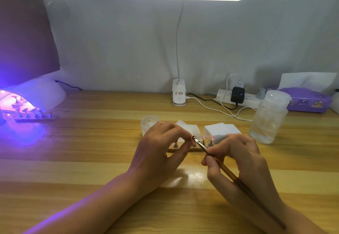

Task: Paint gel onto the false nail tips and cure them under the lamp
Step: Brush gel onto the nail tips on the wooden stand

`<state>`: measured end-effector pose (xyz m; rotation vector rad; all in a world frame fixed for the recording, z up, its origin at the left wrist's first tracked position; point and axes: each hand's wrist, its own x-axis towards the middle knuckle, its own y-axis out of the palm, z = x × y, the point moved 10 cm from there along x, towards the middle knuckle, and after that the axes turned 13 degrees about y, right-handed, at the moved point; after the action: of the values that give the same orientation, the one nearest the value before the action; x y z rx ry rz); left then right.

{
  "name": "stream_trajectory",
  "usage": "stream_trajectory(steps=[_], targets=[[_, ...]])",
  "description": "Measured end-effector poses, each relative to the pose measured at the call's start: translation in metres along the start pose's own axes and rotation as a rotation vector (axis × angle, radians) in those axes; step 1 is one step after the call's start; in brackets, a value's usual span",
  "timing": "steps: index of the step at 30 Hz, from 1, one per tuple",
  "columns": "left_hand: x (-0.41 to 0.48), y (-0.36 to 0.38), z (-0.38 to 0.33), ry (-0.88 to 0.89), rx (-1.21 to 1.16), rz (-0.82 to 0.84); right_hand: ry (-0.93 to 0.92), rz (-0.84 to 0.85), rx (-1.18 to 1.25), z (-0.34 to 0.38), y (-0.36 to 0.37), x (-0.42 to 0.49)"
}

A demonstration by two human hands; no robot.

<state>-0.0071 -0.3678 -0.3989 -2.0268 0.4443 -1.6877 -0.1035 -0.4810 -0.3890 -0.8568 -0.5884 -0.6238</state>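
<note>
My left hand (161,145) pinches a small nail tip on its stand (193,139) between thumb and fingers, at the middle of the wooden table. My right hand (236,160) grips a thin amber-handled brush (227,172), and its metal end touches that tip. Further tips on metal stands (211,141) poke up just behind the brush, on a strip mostly hidden by my hands. At the far left the white curing lamp (38,94) glows violet over another strip of tips (36,117).
A small clear jar (149,122) and stacked white pads (219,131) lie just behind my hands. A frosted pump bottle (268,117) stands at the right. Behind are a clip desk lamp (178,94), a power strip with cables (236,98) and a purple tissue box (308,100).
</note>
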Motion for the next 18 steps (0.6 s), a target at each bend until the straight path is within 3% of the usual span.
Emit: stream_trajectory(steps=[18], targets=[[-0.001,0.0,0.003,-0.015,-0.043,-0.016,0.031,-0.031,0.069,0.0,-0.012,0.001]])
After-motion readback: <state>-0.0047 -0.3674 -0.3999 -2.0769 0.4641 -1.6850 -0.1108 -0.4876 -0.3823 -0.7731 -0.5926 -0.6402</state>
